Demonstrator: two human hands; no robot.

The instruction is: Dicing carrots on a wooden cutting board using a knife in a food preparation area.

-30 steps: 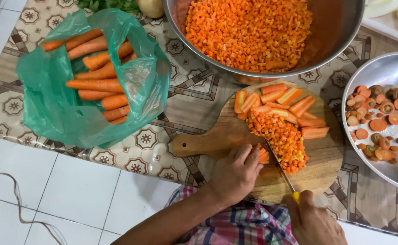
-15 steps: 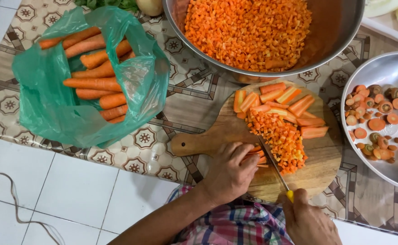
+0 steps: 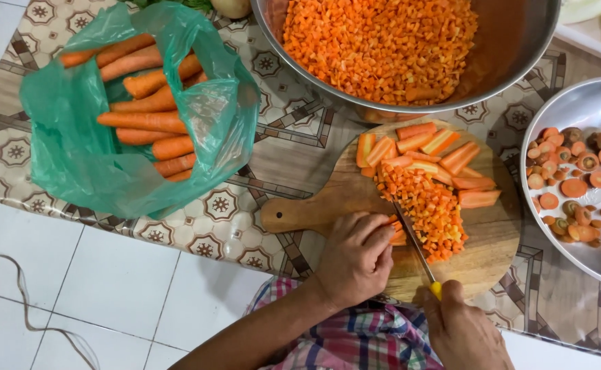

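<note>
Round wooden board (image 3: pixel 492 240), near centre: left hand (image 3: pixel 355 257) pins carrot strips (image 3: pixel 396 229); right hand (image 3: pixel 461 332) grips yellow-handled knife (image 3: pixel 415 248), blade against diced pile (image 3: pixel 431 209). Bagged whole carrots (image 3: pixel 143 120) left. Steel bowl of dice (image 3: pixel 383 41) far. Pan of carrot ends (image 3: pixel 574 185) right.

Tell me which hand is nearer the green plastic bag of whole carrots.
Left. The left hand lies right of the green plastic bag; the right hand is farther right, by the round wooden board's near edge.

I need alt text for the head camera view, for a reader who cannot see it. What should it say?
Seen from above, a left hand steadies carrot strips on a round wooden cutting board while the right hand cuts them with a yellow-handled knife beside a pile of diced carrot. Around the board are a green bag of whole carrots, a steel bowl of diced carrot and a bowl of carrot ends.
</note>
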